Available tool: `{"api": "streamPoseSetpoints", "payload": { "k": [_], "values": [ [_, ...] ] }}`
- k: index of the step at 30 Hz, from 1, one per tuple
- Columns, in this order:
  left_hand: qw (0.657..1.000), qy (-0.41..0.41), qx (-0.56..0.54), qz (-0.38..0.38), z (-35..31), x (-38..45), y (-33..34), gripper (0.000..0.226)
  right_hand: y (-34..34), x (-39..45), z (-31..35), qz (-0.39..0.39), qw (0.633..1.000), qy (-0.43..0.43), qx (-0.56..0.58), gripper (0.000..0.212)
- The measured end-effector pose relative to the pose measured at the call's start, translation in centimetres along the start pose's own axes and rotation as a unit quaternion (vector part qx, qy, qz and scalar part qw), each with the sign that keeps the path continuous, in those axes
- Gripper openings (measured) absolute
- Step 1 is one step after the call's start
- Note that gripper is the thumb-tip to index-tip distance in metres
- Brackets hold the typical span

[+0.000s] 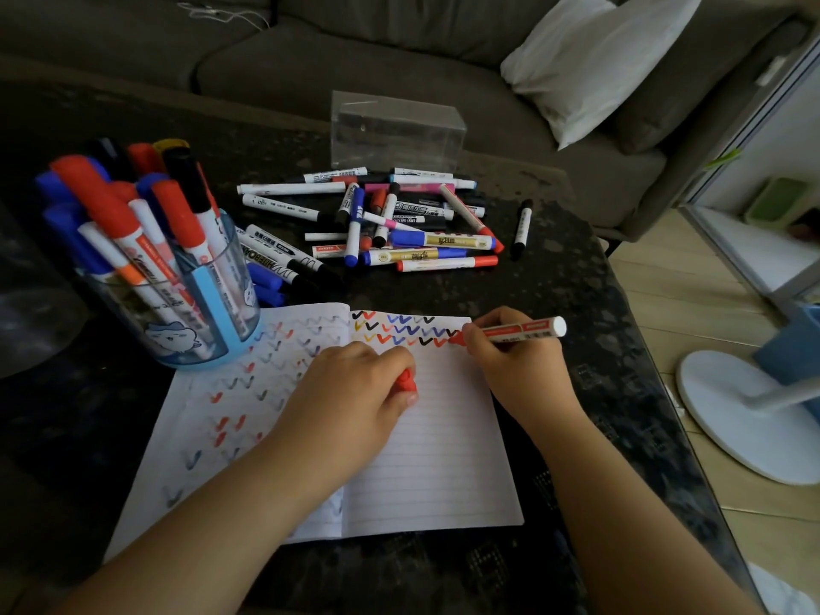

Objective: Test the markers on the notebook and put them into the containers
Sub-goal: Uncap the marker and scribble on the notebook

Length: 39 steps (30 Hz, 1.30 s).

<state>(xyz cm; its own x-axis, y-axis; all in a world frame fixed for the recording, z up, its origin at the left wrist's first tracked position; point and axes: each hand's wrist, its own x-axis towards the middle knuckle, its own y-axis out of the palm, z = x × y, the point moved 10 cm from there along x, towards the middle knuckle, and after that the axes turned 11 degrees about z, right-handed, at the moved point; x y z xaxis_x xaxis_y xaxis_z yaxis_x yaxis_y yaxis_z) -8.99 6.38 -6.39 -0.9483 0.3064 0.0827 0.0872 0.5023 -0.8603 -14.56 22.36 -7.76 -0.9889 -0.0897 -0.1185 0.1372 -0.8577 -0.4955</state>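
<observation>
Position: head-worn, above the near edge of the dark table (554, 277).
Facing: forward and down, over the open notebook (426, 459) toward the sofa (355, 59).
Nearness: close; forearms enter from the bottom edge (wide-angle, edges bowed).
Shared scene: single view only.

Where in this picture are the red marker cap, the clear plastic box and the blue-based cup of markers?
red marker cap (406, 380), head view, on its side showing between the left hand's fingers.
clear plastic box (396, 133), head view, on its front wall.
blue-based cup of markers (208, 299), head view, on its clear wall.
</observation>
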Motion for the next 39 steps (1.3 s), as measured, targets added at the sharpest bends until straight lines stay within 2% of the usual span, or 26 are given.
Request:
{"api": "streamPoseSetpoints", "payload": {
  "k": [6, 11, 16, 19, 22, 24, 27, 29, 32, 34, 37, 39],
  "values": [
    [1.000, -0.013, 0.001, 0.008, 0.2, -0.1, 0.1, 0.017, 0.0, 0.2, -0.4, 0.017, 1.000, 0.018, -0.001, 0.007],
    [1.000, -0.017, -0.004, 0.007, 0.4, 0.0, 0.2, 0.018, -1.0, 0.0, -0.7, -0.038, 0.999, 0.022, -0.021, 0.012],
    [1.000, -0.015, -0.004, 0.017, 0.3, 0.0, 0.2, 0.017, -1.2, -0.2, -0.9, -0.048, 0.998, 0.031, -0.007, 0.012],
    [0.995, -0.037, -0.088, 0.006, 0.5, 0.0, -0.5, 0.010, -1.5, -0.4, 0.1, -0.051, 0.998, 0.018, 0.023, 0.010],
    [0.955, -0.117, -0.271, -0.021, 2.4, -0.3, -1.1, 0.006, -1.4, -0.9, 1.9, -0.017, 0.995, -0.007, 0.096, 0.008],
    [0.900, -0.176, -0.398, -0.031, 4.0, -0.5, -0.4, 0.010, -0.8, -1.4, 3.3, 0.024, 0.988, -0.032, 0.150, 0.008],
    [0.791, -0.207, -0.574, -0.055, 4.9, -0.9, 0.6, 0.015, 0.1, -2.2, 4.8, 0.061, 0.976, -0.057, 0.203, 0.019],
    [0.757, -0.204, -0.618, -0.058, 4.8, -0.9, 0.7, 0.017, 0.3, -2.5, 5.3, 0.066, 0.974, -0.062, 0.207, 0.024],
    [0.735, -0.195, -0.647, -0.052, 4.2, -1.0, 0.6, 0.015, 0.6, -2.8, 5.7, 0.068, 0.974, -0.064, 0.206, 0.023],
    [0.736, -0.187, -0.650, -0.038, 3.8, -0.9, 0.6, 0.015, 0.9, -2.9, 5.7, 0.073, 0.972, -0.065, 0.216, 0.023],
    [0.754, -0.172, -0.634, -0.016, 3.4, -0.9, 0.6, 0.015, 1.3, -2.9, 5.7, 0.084, 0.973, -0.064, 0.205, 0.022],
    [0.786, -0.145, -0.600, 0.008, 2.7, -0.8, 0.2, 0.015, 1.7, -2.9, 5.7, 0.098, 0.974, -0.065, 0.194, 0.022]
  ]
}}
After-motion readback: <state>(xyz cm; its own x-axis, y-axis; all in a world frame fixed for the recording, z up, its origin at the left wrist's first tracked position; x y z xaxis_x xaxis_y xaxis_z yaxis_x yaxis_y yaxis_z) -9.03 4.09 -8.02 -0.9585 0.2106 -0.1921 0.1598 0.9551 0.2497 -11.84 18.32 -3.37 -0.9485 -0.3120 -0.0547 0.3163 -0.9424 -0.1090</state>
